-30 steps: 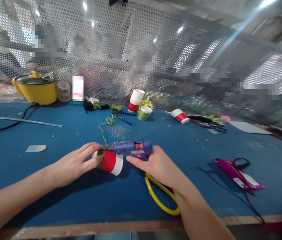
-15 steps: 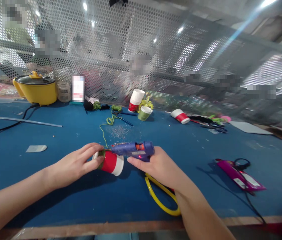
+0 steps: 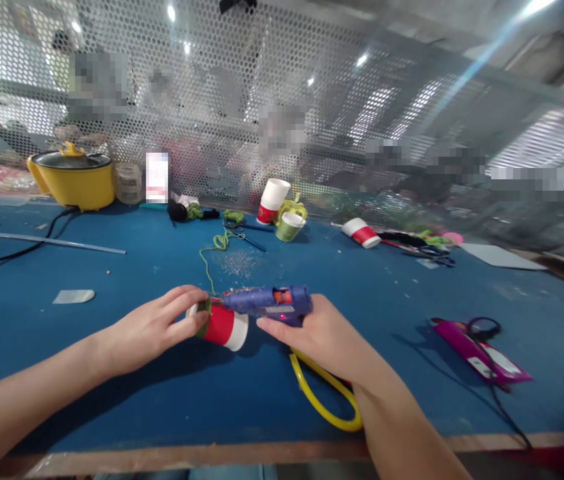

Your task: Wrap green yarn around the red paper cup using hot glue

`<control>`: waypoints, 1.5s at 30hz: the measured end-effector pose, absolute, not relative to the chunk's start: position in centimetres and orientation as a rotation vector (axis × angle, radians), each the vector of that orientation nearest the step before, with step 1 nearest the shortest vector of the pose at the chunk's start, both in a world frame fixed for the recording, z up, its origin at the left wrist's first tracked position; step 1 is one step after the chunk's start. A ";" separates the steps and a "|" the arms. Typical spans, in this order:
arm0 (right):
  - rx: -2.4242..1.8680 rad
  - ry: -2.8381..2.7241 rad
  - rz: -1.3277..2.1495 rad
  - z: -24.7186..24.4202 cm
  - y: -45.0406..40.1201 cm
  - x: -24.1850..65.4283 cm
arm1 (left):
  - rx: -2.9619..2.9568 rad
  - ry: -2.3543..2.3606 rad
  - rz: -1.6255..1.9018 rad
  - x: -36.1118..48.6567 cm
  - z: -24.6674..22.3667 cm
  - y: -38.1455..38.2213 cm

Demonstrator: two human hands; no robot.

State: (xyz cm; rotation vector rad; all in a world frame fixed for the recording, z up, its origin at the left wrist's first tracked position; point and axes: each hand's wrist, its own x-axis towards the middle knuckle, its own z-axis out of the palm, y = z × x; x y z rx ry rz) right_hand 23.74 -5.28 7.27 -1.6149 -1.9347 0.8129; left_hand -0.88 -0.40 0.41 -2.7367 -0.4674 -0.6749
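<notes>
My left hand (image 3: 162, 323) is closed on a red and white paper cup (image 3: 223, 325), which lies tilted on its side just over the table. Green yarn (image 3: 204, 319) wraps the cup's end beneath my fingers, and a strand of it runs back across the table. In my right hand (image 3: 325, 337) is a blue hot glue gun (image 3: 267, 301) with a small red light lit. Its nozzle points left and meets the cup near the yarn's edge; whether it touches is too small to tell. Under my right wrist lies a yellow looped handle (image 3: 327, 410), partly hidden.
Behind stand a yellow electric pot (image 3: 79, 183), a glass jar (image 3: 128, 183), a phone (image 3: 157, 177), stacked cups (image 3: 275, 195) and a green-wrapped cup (image 3: 290, 227). Another cup (image 3: 361, 233) lies on its side. A purple packet (image 3: 479, 350) with a black cable is at right, before a perforated screen.
The glue gun in my right hand has shifted very slightly to the right. My left hand and the cup have stayed almost still.
</notes>
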 end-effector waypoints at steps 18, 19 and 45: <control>-1.747 -1.967 0.781 7.2 -5.6 24.0 | -2.801 -0.510 -0.666 -0.9 0.0 -0.3; -1.754 -1.967 0.782 7.2 -5.6 23.9 | -2.803 -0.513 -0.674 -0.9 0.0 -0.3; -1.695 -1.976 0.803 7.3 -5.7 23.8 | -2.889 -0.577 -0.763 -0.8 0.2 -0.4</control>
